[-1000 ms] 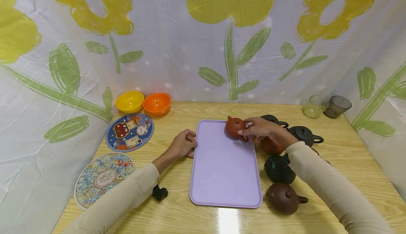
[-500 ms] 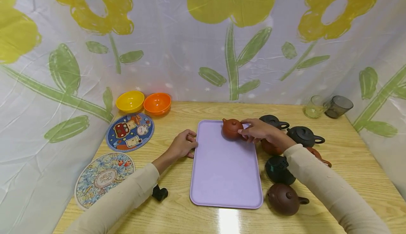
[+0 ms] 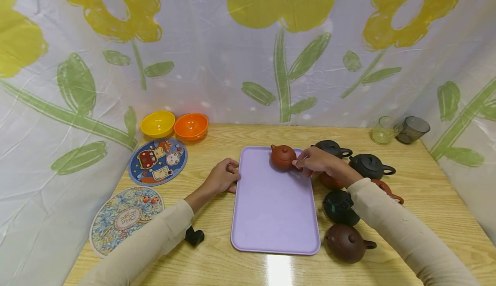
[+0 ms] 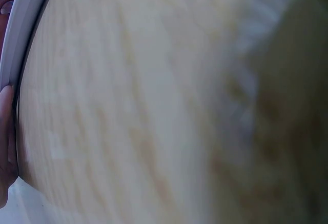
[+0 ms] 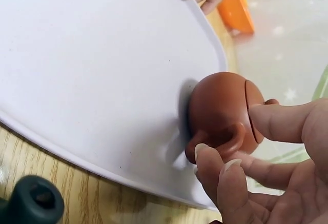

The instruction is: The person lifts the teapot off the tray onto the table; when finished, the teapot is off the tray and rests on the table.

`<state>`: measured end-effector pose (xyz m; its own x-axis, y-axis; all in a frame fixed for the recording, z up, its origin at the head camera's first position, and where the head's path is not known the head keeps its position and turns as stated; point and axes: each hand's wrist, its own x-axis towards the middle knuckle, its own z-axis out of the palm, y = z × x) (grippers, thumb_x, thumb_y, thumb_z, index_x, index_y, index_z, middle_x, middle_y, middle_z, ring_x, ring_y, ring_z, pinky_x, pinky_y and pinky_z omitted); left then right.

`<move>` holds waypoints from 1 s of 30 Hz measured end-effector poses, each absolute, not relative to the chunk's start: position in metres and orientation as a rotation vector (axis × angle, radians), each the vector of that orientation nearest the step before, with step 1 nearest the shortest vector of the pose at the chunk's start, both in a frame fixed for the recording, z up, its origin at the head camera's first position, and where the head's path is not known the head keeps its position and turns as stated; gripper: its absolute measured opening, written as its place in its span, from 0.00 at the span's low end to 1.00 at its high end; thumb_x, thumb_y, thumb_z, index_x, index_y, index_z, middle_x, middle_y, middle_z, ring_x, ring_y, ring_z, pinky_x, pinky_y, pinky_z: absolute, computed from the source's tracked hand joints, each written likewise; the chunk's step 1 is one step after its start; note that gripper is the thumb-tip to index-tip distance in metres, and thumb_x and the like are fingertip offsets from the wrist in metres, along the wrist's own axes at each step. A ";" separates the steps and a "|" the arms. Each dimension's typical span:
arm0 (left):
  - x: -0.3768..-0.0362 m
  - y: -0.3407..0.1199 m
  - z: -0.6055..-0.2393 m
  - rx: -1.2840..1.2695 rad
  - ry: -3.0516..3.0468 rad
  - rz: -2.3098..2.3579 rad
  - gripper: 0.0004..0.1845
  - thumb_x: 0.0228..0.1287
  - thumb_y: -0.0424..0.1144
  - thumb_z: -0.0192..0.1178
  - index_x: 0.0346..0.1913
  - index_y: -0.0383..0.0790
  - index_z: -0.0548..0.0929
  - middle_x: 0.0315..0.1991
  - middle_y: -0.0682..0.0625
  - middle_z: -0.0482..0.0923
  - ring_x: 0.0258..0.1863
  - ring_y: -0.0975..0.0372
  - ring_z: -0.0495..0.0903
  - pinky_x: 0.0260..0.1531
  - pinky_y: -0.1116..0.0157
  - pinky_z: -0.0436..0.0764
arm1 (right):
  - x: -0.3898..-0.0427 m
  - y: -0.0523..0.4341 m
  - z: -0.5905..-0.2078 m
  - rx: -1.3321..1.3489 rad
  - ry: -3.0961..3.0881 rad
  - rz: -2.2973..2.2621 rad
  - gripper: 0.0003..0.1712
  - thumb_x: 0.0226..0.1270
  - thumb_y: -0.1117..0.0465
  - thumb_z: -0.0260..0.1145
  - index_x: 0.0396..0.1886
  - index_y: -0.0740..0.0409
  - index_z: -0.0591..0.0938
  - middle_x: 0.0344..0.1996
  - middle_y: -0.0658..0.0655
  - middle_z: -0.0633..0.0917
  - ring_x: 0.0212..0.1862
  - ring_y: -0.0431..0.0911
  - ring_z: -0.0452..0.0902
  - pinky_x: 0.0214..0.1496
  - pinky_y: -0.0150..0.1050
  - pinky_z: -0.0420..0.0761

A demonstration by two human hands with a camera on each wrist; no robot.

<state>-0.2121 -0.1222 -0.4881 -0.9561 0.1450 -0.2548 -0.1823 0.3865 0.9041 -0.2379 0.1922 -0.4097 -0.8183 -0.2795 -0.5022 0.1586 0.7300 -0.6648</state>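
Observation:
A red-brown teapot (image 3: 282,156) stands at the far right corner of the lilac tray (image 3: 271,217), spout to the left. My right hand (image 3: 297,163) pinches it, index finger on the lid and thumb at the handle loop; the right wrist view shows the teapot (image 5: 220,111), my right hand (image 5: 233,139) and the tray (image 5: 92,55) up close. My left hand (image 3: 228,175) rests on the table with loosely curled fingers against the tray's left rim. The left wrist view is blurred wood grain with one fingertip (image 4: 5,131) at the rim.
Several more teapots crowd the table right of the tray: a dark one (image 3: 332,147), a grey one (image 3: 370,165), a dark green one (image 3: 341,207), a brown one (image 3: 346,243). Yellow (image 3: 158,123) and orange (image 3: 191,125) bowls and two round mats (image 3: 158,161) lie left. Two glasses (image 3: 412,129) stand far right.
The red-brown teapot has shifted a little left and come to rest on the tray's far corner, with my right hand still on it. My left hand has not moved.

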 end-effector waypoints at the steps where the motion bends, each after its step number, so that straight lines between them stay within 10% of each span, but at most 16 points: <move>1: -0.212 -0.122 -0.488 -0.033 2.357 1.593 0.20 0.63 0.28 0.63 0.58 0.36 0.76 0.41 0.43 0.77 0.31 0.59 0.80 0.21 0.61 0.89 | -0.238 0.192 -0.410 -0.100 2.344 -0.965 0.22 0.74 0.51 0.63 0.52 0.67 0.80 0.44 0.64 0.82 0.32 0.45 0.81 0.36 0.40 0.87; 30: -0.212 -0.122 -0.489 -0.036 2.355 1.597 0.20 0.62 0.28 0.63 0.57 0.36 0.76 0.41 0.43 0.77 0.28 0.59 0.80 0.21 0.60 0.89 | -0.238 0.180 -0.420 -0.087 2.395 -0.955 0.17 0.77 0.55 0.59 0.43 0.67 0.83 0.39 0.62 0.84 0.28 0.45 0.80 0.29 0.36 0.85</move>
